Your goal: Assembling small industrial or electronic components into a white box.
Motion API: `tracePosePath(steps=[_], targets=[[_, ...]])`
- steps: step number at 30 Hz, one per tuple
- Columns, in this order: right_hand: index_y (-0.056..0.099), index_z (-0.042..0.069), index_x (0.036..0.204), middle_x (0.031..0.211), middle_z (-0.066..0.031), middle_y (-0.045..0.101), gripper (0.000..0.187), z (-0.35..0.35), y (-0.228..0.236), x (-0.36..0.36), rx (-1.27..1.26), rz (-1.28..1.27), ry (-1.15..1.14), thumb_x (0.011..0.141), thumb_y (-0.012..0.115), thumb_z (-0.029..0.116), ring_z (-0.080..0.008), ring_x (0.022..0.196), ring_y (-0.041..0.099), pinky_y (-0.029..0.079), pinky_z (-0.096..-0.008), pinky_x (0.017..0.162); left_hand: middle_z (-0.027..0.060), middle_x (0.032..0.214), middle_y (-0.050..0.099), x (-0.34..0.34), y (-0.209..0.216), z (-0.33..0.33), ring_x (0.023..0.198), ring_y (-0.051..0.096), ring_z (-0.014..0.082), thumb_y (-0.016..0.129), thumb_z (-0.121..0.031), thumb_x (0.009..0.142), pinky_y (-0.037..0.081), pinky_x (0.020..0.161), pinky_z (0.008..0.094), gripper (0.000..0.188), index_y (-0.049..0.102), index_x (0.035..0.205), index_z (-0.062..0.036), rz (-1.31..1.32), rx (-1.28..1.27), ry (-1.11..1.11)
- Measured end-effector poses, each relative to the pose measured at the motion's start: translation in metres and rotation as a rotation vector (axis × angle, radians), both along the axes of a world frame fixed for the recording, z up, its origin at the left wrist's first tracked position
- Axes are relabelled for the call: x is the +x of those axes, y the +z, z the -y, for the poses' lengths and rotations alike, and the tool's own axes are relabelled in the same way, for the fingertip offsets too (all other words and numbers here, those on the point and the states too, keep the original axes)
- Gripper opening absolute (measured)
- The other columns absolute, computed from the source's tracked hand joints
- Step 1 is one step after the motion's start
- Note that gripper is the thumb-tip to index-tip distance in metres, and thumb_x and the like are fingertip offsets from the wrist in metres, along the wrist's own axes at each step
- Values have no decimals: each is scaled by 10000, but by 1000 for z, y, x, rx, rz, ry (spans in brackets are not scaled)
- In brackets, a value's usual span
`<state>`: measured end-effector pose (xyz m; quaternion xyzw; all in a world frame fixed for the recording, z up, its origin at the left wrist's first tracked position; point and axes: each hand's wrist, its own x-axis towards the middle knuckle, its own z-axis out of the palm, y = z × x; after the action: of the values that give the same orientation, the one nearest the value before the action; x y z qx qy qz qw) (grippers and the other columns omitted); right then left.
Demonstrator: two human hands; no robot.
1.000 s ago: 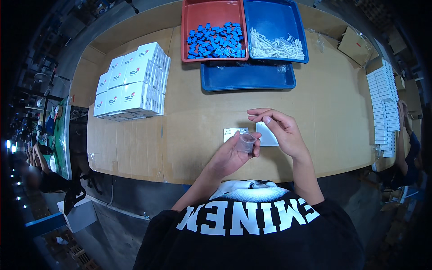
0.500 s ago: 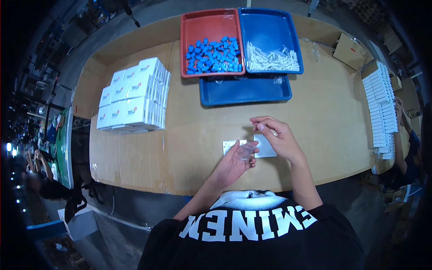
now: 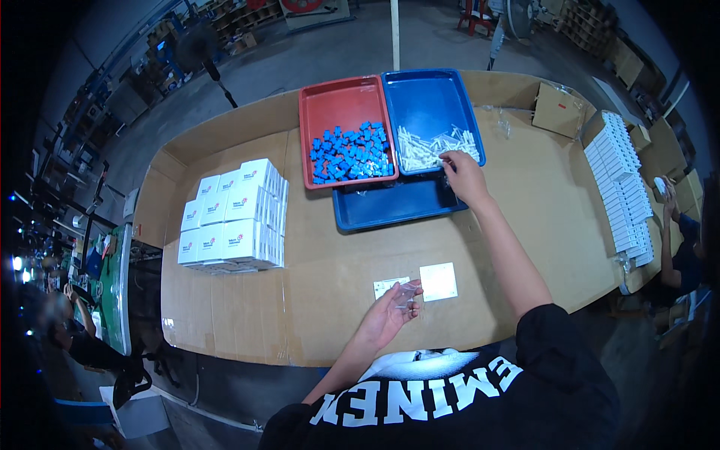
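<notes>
My left hand (image 3: pixel 384 321), low over the table, is closed around a small clear plastic bag (image 3: pixel 406 294). Just beside it lies a white square card or flat box (image 3: pixel 439 280), and a printed white piece (image 3: pixel 384 286) is partly covered by the bag and fingers. My right hand (image 3: pixel 466 180) reaches to the near right of the upper blue tray (image 3: pixel 426 84). Its fingertips are pinched at the edge of a pile of thin white plastic pieces (image 3: pixel 431 148); whether a piece is between them is hidden.
A red tray (image 3: pixel 341 94) of small blue parts (image 3: pixel 349 154) adjoins the blue one. Both overlap a lower blue tray (image 3: pixel 397 212). White boxes (image 3: pixel 232 217) are stacked at left, more white boxes (image 3: pixel 621 191) at right. Cardboard walls (image 3: pixel 225 124) edge the table; co-workers are at both sides.
My right hand has moved away from the plastic bag, forward to the white pieces in the blue tray. The left hand keeps the bag. The view has tilted up.
</notes>
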<state>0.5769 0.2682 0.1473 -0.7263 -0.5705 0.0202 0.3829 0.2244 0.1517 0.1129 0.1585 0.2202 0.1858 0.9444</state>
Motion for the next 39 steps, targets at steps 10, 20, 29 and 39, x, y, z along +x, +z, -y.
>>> tracePosePath(steps=[10, 20, 29, 39], targets=[[798, 122, 992, 1000, -159, 719, 179, -46, 13, 18, -283, 302, 62, 888, 656, 87, -358, 1028, 681, 540, -473, 900, 78, 1261, 659, -19, 0, -3, 1006, 618, 164, 454, -423, 1115, 511, 925, 323, 502, 578, 1416, -41, -72, 43, 55], [751, 86, 1041, 1022, -78, 752, 118, -29, 35, 14, 95, -540, 40, 953, 704, 147, -191, 884, 683, 501, -329, 752, 65, 1263, 662, -23, 0, 0, 997, 618, 170, 455, -440, 1111, 509, 935, 331, 520, 574, 1423, -43, -25, 10, 61], [708, 97, 1152, 932, 18, 707, 164, 50, 24, -37, 90, -1140, 65, 1017, 690, 188, -70, 800, 638, 483, -228, 702, 67, 1221, 673, -22, -17, -9, 974, 631, 179, 467, -411, 1108, 540, 913, 348, 513, 550, 1449, -35, 21, -94, 132], [686, -12, 1046, 793, -7, 642, 129, 145, -25, -147, -220, -1341, 150, 995, 704, 105, -69, 679, 559, 452, -219, 622, 49, 1234, 671, -13, -13, -18, 983, 598, 146, 461, -420, 1118, 503, 910, 320, 491, 574, 1424, -54, -5, -70, 117]])
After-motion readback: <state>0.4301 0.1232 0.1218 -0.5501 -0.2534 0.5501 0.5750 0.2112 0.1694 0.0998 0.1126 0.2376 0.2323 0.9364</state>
